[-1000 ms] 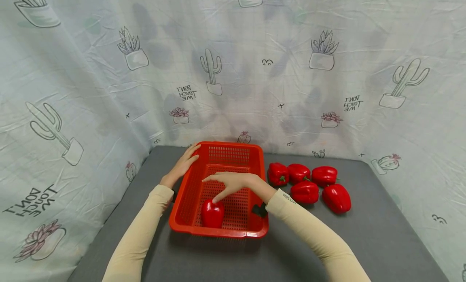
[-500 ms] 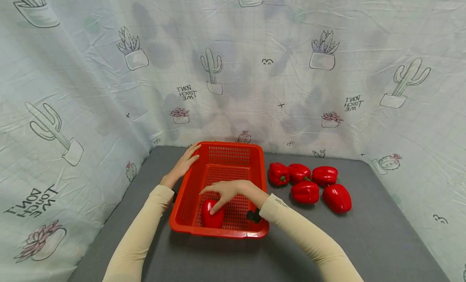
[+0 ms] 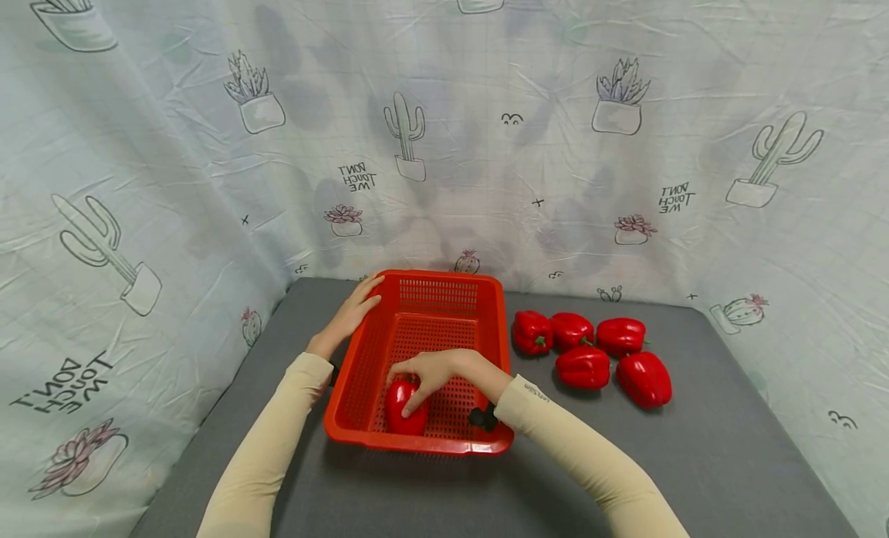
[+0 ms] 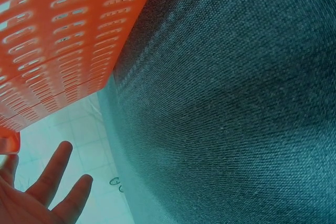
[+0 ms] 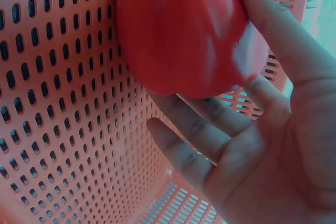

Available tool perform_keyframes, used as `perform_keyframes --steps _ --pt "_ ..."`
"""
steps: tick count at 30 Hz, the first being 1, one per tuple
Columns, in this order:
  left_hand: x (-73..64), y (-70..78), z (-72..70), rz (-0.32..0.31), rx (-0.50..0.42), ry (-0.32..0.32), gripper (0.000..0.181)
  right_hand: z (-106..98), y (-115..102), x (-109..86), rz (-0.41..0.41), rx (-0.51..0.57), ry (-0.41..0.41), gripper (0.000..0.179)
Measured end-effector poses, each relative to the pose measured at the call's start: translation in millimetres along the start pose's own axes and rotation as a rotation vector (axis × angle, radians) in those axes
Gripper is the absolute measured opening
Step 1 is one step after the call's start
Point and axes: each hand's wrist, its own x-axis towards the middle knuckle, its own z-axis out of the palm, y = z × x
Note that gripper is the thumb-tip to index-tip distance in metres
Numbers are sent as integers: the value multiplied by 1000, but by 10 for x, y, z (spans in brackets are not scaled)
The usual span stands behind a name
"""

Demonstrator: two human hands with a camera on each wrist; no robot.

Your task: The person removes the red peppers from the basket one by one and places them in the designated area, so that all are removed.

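Observation:
A red plastic basket [image 3: 417, 443] with slotted walls stands on the table, one red bell pepper [image 3: 401, 424] inside it near its front left. My right hand [image 3: 439, 368] reaches in and grips that pepper. In the right wrist view its thumb presses one side of the pepper [image 5: 178, 30] while the fingers go behind it, partly hidden. My left hand [image 3: 347, 316] rests on the basket's left rim with fairly straight fingers. In the left wrist view the hand [image 4: 42, 195] shows spread fingers beside the basket's outer wall [image 4: 63, 40].
Several more red bell peppers [image 3: 582, 367] lie together on the grey table [image 3: 562, 484], to the right of the basket. A pale curtain [image 3: 444, 137] with cactus drawings hangs behind the table and along both sides.
My right hand has come down and nearer inside the basket, from just above the bell pepper to gripping it. The left hand stays on the rim, and the basket stands where it was.

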Motion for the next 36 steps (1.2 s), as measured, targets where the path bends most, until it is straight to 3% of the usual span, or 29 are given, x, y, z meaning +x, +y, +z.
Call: perform_keyframes --steps 11,36 --pt "53 18 4 -66 50 -9 48 -8 -17 -35 16 0 16 48" --pt "46 13 -17 -79 48 -32 49 -306 -187 -315 -70 -31 141 52"
